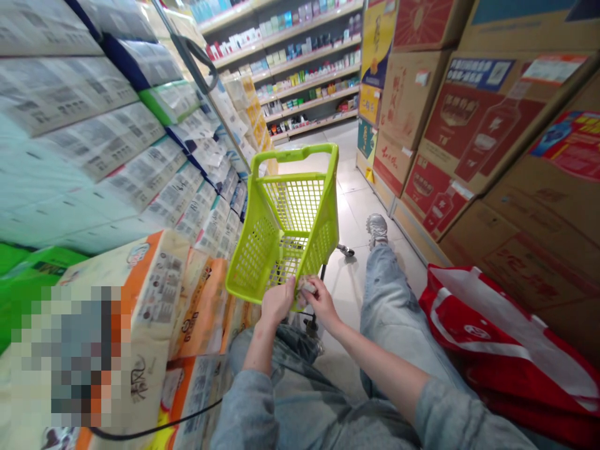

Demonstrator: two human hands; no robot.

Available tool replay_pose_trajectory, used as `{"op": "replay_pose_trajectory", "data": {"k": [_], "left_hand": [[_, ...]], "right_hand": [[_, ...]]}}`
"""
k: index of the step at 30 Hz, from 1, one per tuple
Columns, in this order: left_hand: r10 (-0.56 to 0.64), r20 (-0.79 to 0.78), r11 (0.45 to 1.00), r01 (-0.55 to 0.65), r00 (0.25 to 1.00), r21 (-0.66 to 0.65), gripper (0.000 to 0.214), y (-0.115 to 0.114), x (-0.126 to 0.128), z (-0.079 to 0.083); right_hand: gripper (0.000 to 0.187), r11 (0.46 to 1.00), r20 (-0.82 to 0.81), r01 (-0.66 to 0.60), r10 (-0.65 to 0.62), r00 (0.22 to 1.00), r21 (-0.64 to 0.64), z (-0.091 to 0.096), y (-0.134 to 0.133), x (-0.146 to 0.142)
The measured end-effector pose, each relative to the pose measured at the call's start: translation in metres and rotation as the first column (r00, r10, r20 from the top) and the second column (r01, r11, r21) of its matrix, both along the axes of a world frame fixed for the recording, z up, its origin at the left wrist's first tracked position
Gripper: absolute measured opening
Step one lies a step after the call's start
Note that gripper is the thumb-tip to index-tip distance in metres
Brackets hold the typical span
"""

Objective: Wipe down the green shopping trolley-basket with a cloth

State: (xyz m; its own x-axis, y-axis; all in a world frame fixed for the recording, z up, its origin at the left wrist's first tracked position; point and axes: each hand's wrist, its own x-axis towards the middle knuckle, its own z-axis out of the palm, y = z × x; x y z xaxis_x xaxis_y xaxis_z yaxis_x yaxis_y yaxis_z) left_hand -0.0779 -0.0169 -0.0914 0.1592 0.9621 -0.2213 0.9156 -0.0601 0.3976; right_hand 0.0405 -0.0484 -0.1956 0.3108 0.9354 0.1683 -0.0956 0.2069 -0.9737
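Note:
A lime-green plastic shopping cart stands in front of my knees, its basket facing me and the grid bottom showing. My left hand is closed at the basket's near rim, thumb up; its fingertips are partly hidden. Close beside it, my right hand pinches a small pale, crumpled-looking piece at the near right corner of the rim. That piece lies between both hands and is too small to name. Whether it is fixed to the cart, I cannot tell.
Packs of paper goods are stacked on the left. Cardboard cartons rise on the right, with a red bag below them. Shelves of small products stand behind the cart. A black cable crosses the lower left.

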Motion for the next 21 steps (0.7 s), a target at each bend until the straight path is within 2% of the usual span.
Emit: {"op": "replay_pose_trajectory", "data": {"k": [2,4,7,10,12,15,18,21], "left_hand": [[-0.021,-0.092,0.999,0.024,0.996,0.03,0.074,-0.003,0.006,-0.003],[-0.057,-0.169,0.998,0.063,0.984,0.03,0.075,-0.005,0.014,-0.003],[-0.085,-0.261,0.996,0.092,0.962,0.015,0.078,-0.005,0.021,0.001],[-0.057,-0.236,0.998,0.057,0.97,-0.005,0.079,-0.004,0.02,0.005],[-0.039,-0.139,0.999,0.036,0.99,-0.024,0.078,-0.003,0.017,0.006],[0.028,0.039,0.999,-0.027,0.999,-0.034,0.075,-0.002,0.012,0.005],[0.098,0.167,0.995,-0.096,0.981,-0.018,0.077,-0.001,0.008,0.003],[0.12,0.172,0.992,-0.123,0.978,0.01,0.08,-0.002,0.007,0.003]], "right_hand": [[0.018,0.999,0.013,0.039,-0.039,0.999,0.002,-0.002,-0.004,-0.013],[0.019,0.999,0.016,0.054,-0.054,0.998,-0.005,-0.012,-0.009,-0.017],[0.017,1.0,0.074,0.008,-0.007,0.997,-0.017,-0.031,-0.016,-0.007],[0.014,0.996,0.117,-0.05,0.058,0.991,-0.072,-0.039,-0.021,0.008],[0.019,0.994,0.069,-0.047,0.054,0.996,-0.103,-0.029,-0.022,0.013],[0.026,0.998,-0.006,0.002,-0.002,1.0,-0.058,0.003,-0.018,0.012],[0.02,0.997,0.041,-0.013,0.01,0.999,0.07,0.035,-0.01,0.002],[0.015,0.996,0.097,0.025,-0.034,0.995,0.09,0.047,-0.01,-0.012]]}}
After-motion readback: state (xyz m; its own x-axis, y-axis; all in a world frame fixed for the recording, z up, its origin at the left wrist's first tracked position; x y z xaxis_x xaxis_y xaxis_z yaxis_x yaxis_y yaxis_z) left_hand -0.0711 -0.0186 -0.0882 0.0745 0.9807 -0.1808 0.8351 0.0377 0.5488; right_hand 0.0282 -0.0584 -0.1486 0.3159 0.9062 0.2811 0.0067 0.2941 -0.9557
